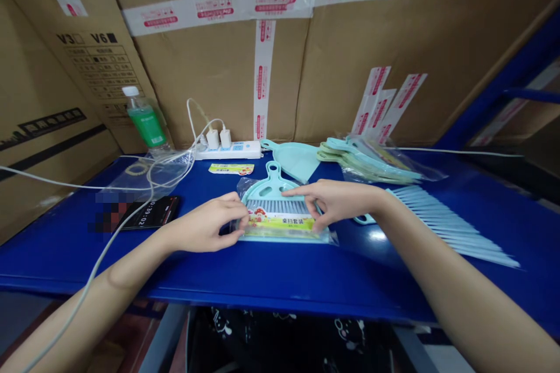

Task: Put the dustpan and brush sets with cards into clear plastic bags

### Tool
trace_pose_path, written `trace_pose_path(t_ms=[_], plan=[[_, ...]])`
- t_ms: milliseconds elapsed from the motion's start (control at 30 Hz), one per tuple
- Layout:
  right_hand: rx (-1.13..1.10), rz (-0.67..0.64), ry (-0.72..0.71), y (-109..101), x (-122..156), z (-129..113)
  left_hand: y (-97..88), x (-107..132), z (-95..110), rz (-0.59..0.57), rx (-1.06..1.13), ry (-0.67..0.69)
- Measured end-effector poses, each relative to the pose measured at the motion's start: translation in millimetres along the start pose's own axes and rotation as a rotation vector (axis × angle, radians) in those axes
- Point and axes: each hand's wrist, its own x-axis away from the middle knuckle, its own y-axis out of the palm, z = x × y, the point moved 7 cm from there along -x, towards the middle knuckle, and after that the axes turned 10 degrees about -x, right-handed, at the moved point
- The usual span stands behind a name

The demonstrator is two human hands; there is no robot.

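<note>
A light-blue mini dustpan with a grey-bristled brush, in a clear plastic bag (273,193) with a yellow printed card (280,221), lies flat on the blue table in front of me. My left hand (219,222) has its fingers curled at the bag's left edge, thumb below, pinching it. My right hand (326,201) rests over the right side. Its index finger is stretched out onto the dustpan near the handle base, and the thumb and bent fingers touch the bag by the card's right end. A bare light-blue dustpan (295,157) lies just behind.
Bagged dustpans in blue and green (371,160) are piled at the back right. A blue brush (455,224) lies beyond my right forearm. At left are a phone (153,213), a bottle (146,119) and white cables. A power strip (231,150) and loose card (231,169) sit behind.
</note>
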Motion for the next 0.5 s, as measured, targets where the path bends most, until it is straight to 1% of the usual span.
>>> trace_pose_path(t_ms=[200, 300, 400, 500], plan=[[-0.084, -0.059, 0.038, 5.0, 2.6, 1.9, -0.2, -0.1, -1.3, 0.035, -0.056, -0.027], [-0.164, -0.090, 0.057, 7.7, 3.8, 1.2, -0.7, -0.4, -2.5, 0.049, -0.110, -0.053], [-0.268, -0.097, 0.077, 8.7, 4.3, -0.1, -1.2, -0.6, -3.2, 0.058, -0.168, -0.071], [-0.269, -0.097, 0.102, 8.7, 4.4, 0.4, -1.4, -0.9, -3.1, 0.067, -0.189, -0.073]])
